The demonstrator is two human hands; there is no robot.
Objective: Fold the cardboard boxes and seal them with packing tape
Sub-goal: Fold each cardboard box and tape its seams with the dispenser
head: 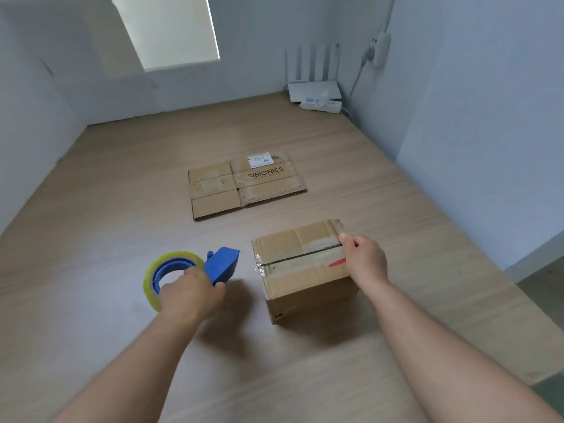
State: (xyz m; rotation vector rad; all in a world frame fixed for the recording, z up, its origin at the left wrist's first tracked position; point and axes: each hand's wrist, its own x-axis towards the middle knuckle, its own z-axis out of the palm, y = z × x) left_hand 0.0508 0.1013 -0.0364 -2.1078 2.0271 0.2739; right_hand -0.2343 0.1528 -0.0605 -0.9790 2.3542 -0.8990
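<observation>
A folded cardboard box point(300, 270) stands on the wooden table, its top flaps closed with clear tape along the seam. My right hand point(364, 259) grips the box's right top edge, thumb on the flaps. My left hand point(190, 293) holds a blue tape dispenser point(221, 264) carrying a roll of clear yellowish tape point(152, 279), just left of the box and apart from it. A flattened cardboard box point(244, 186) printed "SIBIONICS" lies farther back at the table's centre.
A white router point(314, 88) with several antennas and a white power strip point(322, 105) sit in the far right corner. Walls close the table's back and left sides. The table's right edge point(488, 254) drops to the floor.
</observation>
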